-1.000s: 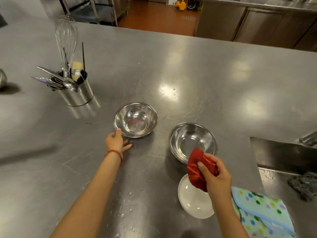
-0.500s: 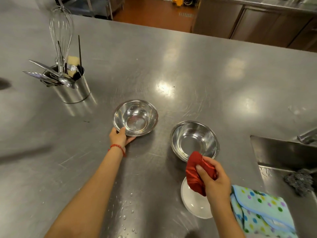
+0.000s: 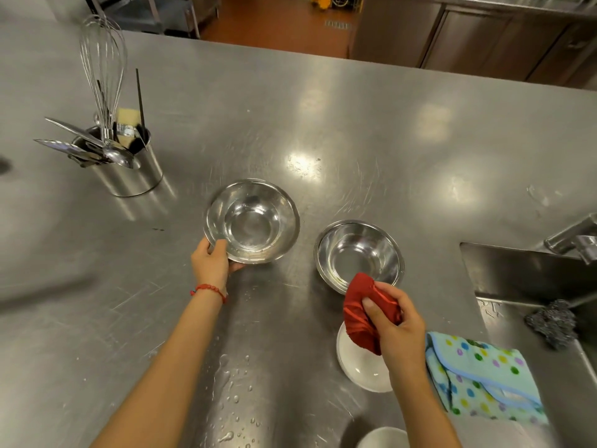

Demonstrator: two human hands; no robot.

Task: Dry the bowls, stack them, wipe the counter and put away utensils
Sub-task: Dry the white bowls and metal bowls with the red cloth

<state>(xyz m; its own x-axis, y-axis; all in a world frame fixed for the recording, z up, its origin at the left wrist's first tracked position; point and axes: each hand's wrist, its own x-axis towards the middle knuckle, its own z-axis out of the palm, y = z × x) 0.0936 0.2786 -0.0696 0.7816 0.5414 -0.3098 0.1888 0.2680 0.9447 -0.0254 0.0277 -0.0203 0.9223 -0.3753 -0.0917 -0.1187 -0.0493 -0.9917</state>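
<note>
From the head camera, your left hand [image 3: 211,263] grips the near-left rim of the left steel bowl [image 3: 253,220], thumb hooked over the rim and fingers curled underneath; the bowl looks tilted toward you, its near edge raised off the tabletop [image 3: 371,130]. Your right hand [image 3: 392,321] is closed around a bunched red cloth [image 3: 363,313], thumb pressed on top, held just over the near rim of the right steel bowl [image 3: 359,255], which sits flat on the tabletop beside the first, apart from it. Under your right wrist lies a white dish [image 3: 355,367], and just to its right a folded dotted towel [image 3: 481,376]. Water drops [image 3: 237,383] speckle the tabletop between your forearms. At far left a steel canister [image 3: 135,176] holds a whisk [image 3: 102,66], spoons and other utensils. A sink [image 3: 533,279] with a steel scourer [image 3: 553,322] sits at the right.
</note>
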